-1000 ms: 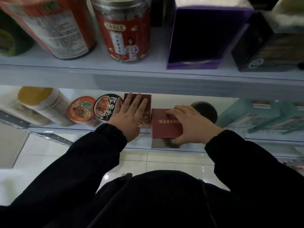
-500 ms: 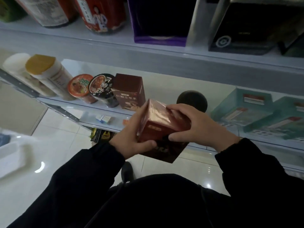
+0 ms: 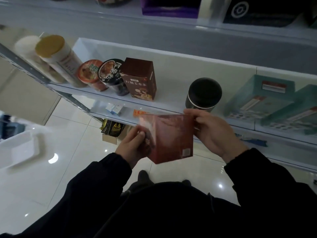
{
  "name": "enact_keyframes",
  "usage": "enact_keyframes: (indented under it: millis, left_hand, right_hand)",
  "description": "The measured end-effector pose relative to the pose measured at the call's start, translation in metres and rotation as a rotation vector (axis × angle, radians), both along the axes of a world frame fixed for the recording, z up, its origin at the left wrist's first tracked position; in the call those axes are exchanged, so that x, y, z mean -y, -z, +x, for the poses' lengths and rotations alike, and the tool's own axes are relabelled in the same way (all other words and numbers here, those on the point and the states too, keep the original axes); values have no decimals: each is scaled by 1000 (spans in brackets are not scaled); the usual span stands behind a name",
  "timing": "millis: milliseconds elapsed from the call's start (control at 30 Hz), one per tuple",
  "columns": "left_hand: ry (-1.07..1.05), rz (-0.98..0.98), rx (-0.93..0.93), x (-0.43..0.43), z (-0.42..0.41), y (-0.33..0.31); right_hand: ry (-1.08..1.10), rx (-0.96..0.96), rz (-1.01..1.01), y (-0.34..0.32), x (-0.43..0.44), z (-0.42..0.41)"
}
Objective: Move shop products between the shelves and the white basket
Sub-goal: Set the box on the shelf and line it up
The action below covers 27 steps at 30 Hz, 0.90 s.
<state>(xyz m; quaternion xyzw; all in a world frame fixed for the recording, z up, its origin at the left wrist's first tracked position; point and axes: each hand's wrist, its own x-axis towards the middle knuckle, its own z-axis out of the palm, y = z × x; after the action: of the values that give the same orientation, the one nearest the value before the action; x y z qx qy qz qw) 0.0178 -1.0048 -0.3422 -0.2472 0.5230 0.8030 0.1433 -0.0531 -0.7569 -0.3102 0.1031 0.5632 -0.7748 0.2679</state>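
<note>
Glossy red carton (image 3: 171, 140) pulled clear of shelf (image 3: 171, 100); left hand (image 3: 132, 145), right hand (image 3: 212, 131) grip its sides.

— What's on the middle shelf (image 3: 169, 100)?
— From the left: a white-capped canister (image 3: 25, 45), a yellow-capped canister (image 3: 60, 60), a red noodle cup (image 3: 91, 74), a black noodle cup (image 3: 111, 74), 1 brown box (image 3: 139, 78), a black jar (image 3: 203, 93) apart, 2 teal boxes (image 3: 257, 97).
— The floor (image 3: 68, 169)?
— A white basket (image 3: 20, 148), left.

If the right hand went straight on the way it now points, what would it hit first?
Carrying the red box, the right hand points up-left; likely the shelf's front edge first, then the brown tea box. Depth is unclear.
</note>
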Motion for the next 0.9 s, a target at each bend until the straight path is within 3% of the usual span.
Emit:
enact_keyframes:
  millis: [100, 267, 467, 567, 767, 900]
  left_hand:
    - [71, -47, 64, 15, -5, 0]
    - [201, 11, 144, 25, -10, -1]
    - [314, -14, 271, 46, -21, 4]
    - [286, 67, 341, 53, -31, 4]
    - [410, 113, 264, 67, -30, -5]
    - [344, -27, 193, 81, -30, 8]
  right_hand:
    - [-12, -84, 63, -4, 8, 10]
    - [-30, -194, 335, -6, 20, 20]
    - [13, -72, 405, -7, 47, 25]
    - [88, -12, 379, -7, 61, 27]
    - [236, 114, 353, -5, 80, 37]
    - [316, 139, 364, -4, 94, 47]
